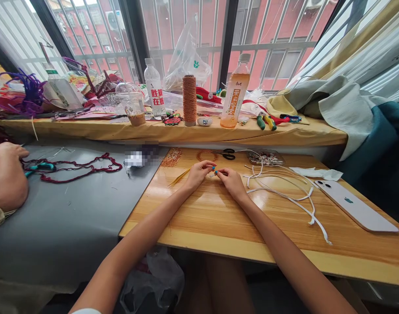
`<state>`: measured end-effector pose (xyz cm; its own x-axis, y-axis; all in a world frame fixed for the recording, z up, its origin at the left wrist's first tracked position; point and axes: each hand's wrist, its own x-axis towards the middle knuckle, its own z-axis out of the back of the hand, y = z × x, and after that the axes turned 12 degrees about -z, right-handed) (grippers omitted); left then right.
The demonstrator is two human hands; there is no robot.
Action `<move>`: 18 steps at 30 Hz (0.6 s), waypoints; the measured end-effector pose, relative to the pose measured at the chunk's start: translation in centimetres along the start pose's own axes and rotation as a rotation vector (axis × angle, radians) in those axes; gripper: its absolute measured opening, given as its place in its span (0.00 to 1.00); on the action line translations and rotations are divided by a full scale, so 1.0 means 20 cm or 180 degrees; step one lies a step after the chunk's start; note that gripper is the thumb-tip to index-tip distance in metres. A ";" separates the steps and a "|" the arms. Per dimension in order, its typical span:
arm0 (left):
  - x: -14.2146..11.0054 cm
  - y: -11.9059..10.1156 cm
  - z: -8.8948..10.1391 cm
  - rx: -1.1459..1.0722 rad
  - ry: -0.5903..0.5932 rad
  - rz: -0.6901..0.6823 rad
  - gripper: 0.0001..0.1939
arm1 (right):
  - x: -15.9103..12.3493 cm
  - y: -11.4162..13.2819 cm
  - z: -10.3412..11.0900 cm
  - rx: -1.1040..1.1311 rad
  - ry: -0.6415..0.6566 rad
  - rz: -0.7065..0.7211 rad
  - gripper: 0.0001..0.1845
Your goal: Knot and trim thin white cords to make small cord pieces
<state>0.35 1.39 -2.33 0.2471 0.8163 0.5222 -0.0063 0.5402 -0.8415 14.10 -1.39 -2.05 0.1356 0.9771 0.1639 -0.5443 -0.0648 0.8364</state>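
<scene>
Over the wooden table, my left hand and my right hand meet with fingertips almost touching. Both are closed in a pinch. Spots of bright blue show at the fingertips, and a tiny light piece lies between them, too small to name. Beside my left hand lies a bundle of yellow strands. Past the fingers are a coil of thin copper-coloured cord and black-handled scissors. White cords curl over the wood to the right of my right hand.
A clear box of small pieces, a crumpled tissue and a white phone lie rightward. The sill holds a brown thread spool, a water bottle and a tea bottle. At left, another person's arm is near dark red cord.
</scene>
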 end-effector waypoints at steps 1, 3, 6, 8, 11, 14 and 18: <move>0.00 0.00 0.00 0.0071 0.0021 -0.0041 0.08 | 0.00 0.00 0.00 -0.0022 -0.0026 0.0020 0.10; 0.00 0.00 0.00 0.0222 0.0056 -0.0046 0.08 | 0.00 0.00 0.00 -0.0035 -0.0058 0.0044 0.09; 0.00 -0.01 0.00 0.0383 0.0110 -0.0020 0.08 | -0.01 0.00 0.00 -0.0114 -0.0099 0.0134 0.09; 0.00 -0.01 0.00 0.0407 0.0130 -0.0030 0.07 | -0.01 0.01 0.00 -0.0183 -0.0125 0.0199 0.08; 0.00 -0.02 0.00 0.0426 0.0167 -0.0070 0.08 | -0.01 0.01 0.00 -0.0333 -0.0181 0.0311 0.08; 0.00 -0.02 0.00 0.0542 0.0227 -0.0121 0.08 | 0.00 -0.01 0.01 -0.0576 -0.0283 0.0440 0.08; 0.00 -0.02 0.01 0.0680 0.0299 -0.0216 0.08 | 0.01 -0.03 0.00 -0.0842 -0.0267 0.0523 0.09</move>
<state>0.24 1.20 -1.98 0.3430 0.7594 0.5529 -0.1891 0.6324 -0.7512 14.54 -1.16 -2.46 0.0897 0.9371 0.3372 -0.7594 -0.1548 0.6320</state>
